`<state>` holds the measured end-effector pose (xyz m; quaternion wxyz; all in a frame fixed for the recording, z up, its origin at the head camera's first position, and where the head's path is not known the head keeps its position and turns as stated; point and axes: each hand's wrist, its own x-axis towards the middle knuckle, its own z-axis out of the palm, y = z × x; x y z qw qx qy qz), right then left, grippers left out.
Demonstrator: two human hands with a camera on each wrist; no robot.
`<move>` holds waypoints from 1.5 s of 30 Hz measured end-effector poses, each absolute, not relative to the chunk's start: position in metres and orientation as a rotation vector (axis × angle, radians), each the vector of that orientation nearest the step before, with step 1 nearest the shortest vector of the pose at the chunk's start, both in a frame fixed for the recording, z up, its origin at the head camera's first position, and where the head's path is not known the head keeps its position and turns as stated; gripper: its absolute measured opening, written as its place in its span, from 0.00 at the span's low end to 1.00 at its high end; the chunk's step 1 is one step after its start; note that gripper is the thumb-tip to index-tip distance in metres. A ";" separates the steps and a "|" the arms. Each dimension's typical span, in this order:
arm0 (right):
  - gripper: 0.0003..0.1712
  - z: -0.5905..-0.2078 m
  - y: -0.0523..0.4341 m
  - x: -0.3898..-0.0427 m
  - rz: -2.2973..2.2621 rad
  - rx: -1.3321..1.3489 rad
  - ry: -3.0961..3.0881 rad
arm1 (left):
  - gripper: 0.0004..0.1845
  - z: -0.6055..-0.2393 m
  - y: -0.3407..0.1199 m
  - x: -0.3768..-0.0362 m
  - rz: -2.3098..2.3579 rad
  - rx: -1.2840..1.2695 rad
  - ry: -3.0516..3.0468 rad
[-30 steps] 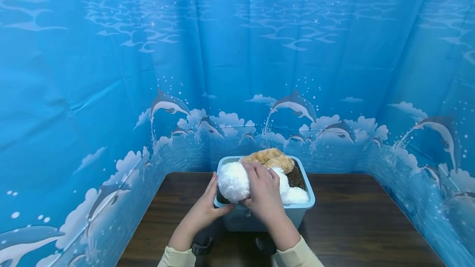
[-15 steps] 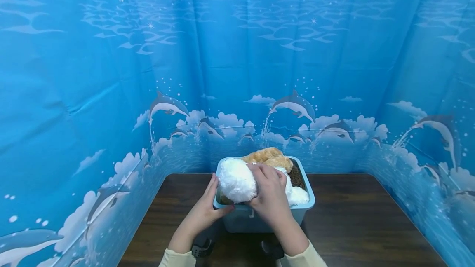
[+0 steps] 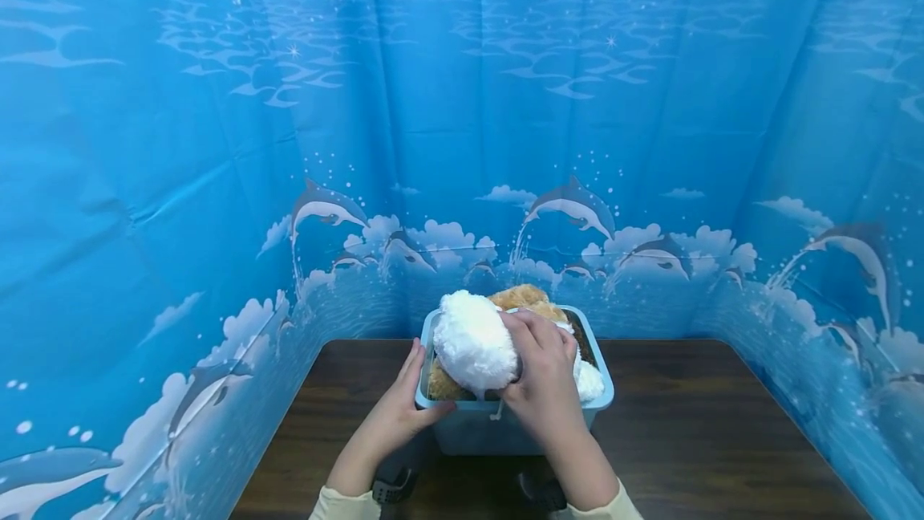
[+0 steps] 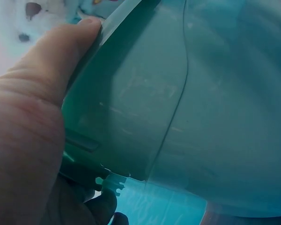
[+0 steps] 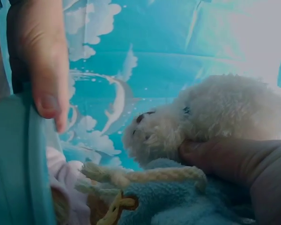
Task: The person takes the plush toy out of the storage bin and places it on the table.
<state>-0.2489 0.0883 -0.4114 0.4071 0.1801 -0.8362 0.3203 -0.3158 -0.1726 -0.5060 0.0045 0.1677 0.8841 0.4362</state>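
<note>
The right hand [image 3: 543, 379] is gripping the white plush [image 3: 472, 341] just above the bin [image 3: 462, 424], while the left hand [image 3: 400, 408] is clasping its rim; a snagged cord could be tipping the bin.

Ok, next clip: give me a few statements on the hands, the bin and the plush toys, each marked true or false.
1. The right hand grips a white plush toy. True.
2. The left hand rests flat on the table. False: it holds the near left corner of the blue bin.
3. A tan plush toy lies in the bin behind the white one. True.
4. The bin is lying on its side. False: it stands upright with its opening upward.
5. The white plush toy lies on the table beside the bin. False: it is held over the bin.
</note>
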 end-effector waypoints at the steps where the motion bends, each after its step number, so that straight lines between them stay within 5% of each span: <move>1: 0.53 -0.411 0.089 -0.248 0.807 0.459 -2.096 | 0.63 -0.506 -0.173 -0.316 1.360 0.523 2.771; 30: 0.54 -0.377 0.112 -0.217 0.811 0.586 -1.769 | 0.63 -0.504 -0.169 -0.317 1.476 0.508 2.671; 36: 0.50 -0.377 0.116 -0.215 0.811 0.610 -1.724 | 0.61 -0.504 -0.169 -0.316 1.509 0.510 2.636; 41: 0.36 -0.375 0.121 -0.211 0.792 0.646 -1.655 | 0.62 -0.505 -0.170 -0.314 1.526 0.500 2.599; 45: 0.36 -0.371 0.126 -0.208 0.754 0.669 -1.595 | 0.62 -0.505 -0.170 -0.313 1.533 0.482 2.591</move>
